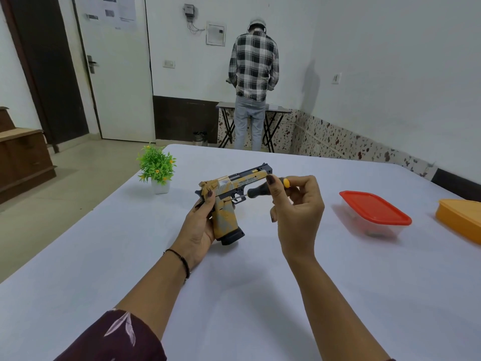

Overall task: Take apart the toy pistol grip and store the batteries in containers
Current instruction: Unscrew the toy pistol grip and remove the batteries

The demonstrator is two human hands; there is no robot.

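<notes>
Tan-and-black plastic toy pistol [229,201] gripped by left hand [200,225]
A black-handled screwdriver [260,191] was pinched by the right hand [294,204] at 3 o'clock; slippage could be caused by tilt.

A potted plant [157,166] stands on the white table [234,295], with a person [253,66] in a checked shirt beyond.

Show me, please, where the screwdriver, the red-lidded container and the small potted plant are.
screwdriver [257,192]: head view, on the bare part of its black handle.
red-lidded container [374,207]: head view, on the middle of its red lid.
small potted plant [156,165]: head view, on its green leaves.
</notes>
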